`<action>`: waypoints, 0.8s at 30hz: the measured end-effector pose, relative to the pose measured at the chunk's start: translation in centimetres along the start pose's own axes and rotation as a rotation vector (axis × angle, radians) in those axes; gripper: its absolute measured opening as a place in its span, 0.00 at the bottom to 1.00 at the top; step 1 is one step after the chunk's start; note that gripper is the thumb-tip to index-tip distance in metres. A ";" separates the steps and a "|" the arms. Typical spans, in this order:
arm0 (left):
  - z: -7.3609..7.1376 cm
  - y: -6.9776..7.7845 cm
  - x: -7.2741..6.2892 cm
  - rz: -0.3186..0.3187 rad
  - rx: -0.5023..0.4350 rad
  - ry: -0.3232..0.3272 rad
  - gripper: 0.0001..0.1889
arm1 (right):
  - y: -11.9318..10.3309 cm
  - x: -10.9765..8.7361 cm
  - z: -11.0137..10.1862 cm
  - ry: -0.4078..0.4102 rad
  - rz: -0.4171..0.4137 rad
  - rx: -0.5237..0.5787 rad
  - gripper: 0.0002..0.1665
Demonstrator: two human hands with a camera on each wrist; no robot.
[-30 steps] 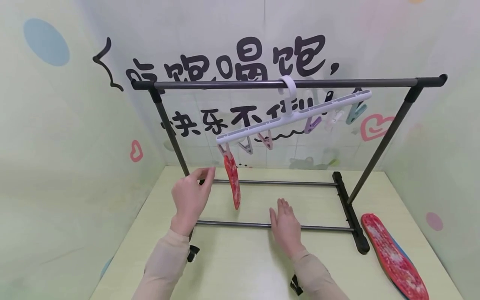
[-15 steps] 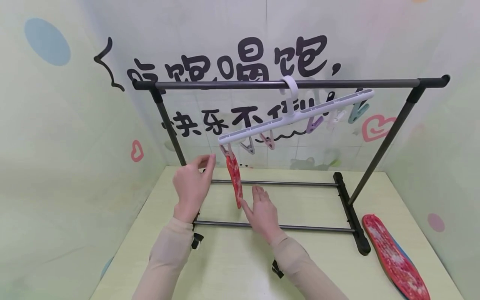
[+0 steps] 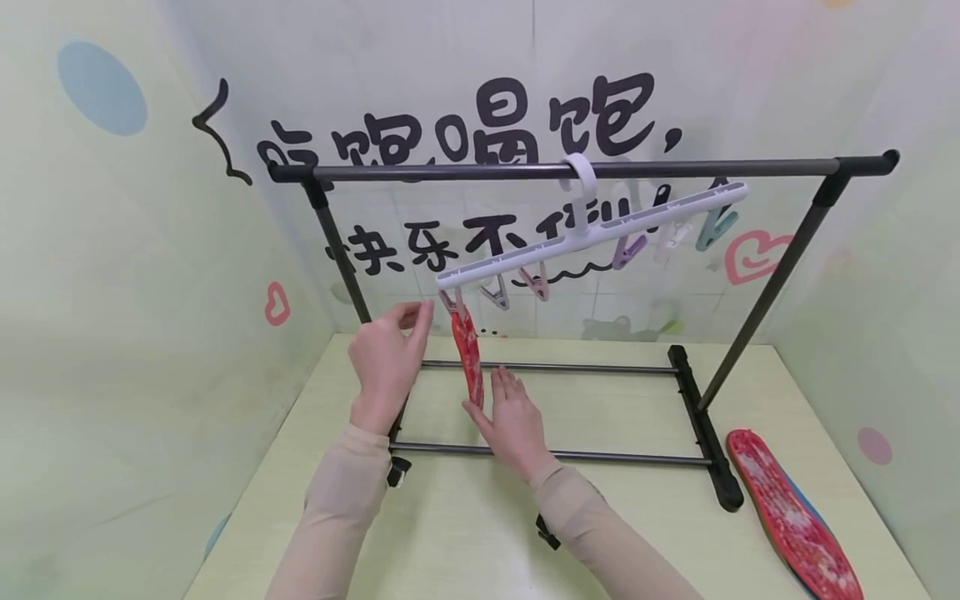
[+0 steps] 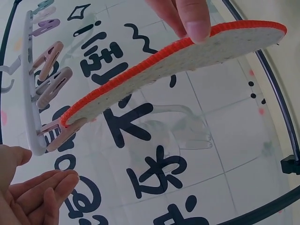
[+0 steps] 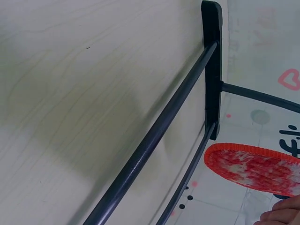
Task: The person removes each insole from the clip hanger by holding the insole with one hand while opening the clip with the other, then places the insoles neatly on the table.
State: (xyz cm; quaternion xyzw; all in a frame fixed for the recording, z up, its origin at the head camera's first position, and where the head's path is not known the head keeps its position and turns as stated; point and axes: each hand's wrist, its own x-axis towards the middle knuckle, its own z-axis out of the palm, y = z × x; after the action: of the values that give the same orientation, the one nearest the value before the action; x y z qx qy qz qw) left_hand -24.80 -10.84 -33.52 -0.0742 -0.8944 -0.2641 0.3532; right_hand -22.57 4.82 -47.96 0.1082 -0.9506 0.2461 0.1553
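A red-patterned shoe insole (image 3: 467, 346) hangs upright from the pink end clip (image 3: 451, 301) of a white clip hanger (image 3: 517, 257). Its pale underside (image 4: 154, 72) and red rim face the left wrist view. My right hand (image 3: 515, 427) is at the lower part of the insole, thumb on one side and fingers on the other, pinching it lightly. My left hand (image 3: 390, 354) is raised just left of the end clip, fingers loosely bent, apart from clip and insole. A second insole (image 3: 791, 512) lies on the table at right.
The hanger hooks over the top bar (image 3: 450, 172) of a black rack standing on the table (image 3: 450, 533). Several other clips, such as the purple one (image 3: 628, 250), dangle from it. The rack's lower bar (image 3: 637, 459) passes behind my right wrist.
My right hand has moved left to the hanging insole, its thumb passing to the far left side of it. My left hand has risen slightly toward the end clip.
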 end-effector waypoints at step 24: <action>1.5 1.9 1.3 -0.055 0.026 -0.099 0.29 | -0.3 0.5 1.5 -0.011 -0.047 -0.106 0.44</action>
State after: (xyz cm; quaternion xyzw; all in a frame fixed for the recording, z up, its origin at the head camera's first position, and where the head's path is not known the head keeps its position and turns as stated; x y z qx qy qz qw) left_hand -26.03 -8.53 -32.80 -0.0580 -0.9158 -0.2581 0.3020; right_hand -23.36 3.71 -48.90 0.1236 -0.9604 0.1909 0.1612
